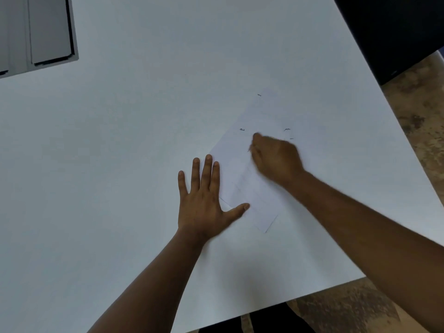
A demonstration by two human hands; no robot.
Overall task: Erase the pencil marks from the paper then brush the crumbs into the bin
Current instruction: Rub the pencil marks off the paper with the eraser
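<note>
1. Your left hand (pixel 204 200) is lying flat with fingers spread, pressing the near-left edge of the paper (pixel 254 188) onto the white surface (pixel 120 140).
2. Your right hand (pixel 276 157) is resting on the paper's middle, fingers curled; what they are holding is hidden.
3. Dark crumbs (pixel 287 129) are lying beyond it.

Paper (pixel 252 188) flat on table (pixel 120 140), right of centre, set at a slant. Left hand (pixel 204 200) flat on table at paper's left edge, thumb across near corner. Right hand (pixel 276 159) on paper's middle, beyond and right of left hand. Crumbs (pixel 287 129) scattered on far part of paper, beyond right hand. Cabinet (pixel 36 32) past table's far-left corner. Floor (pixel 420 116) right of table and before its near edge.
</note>
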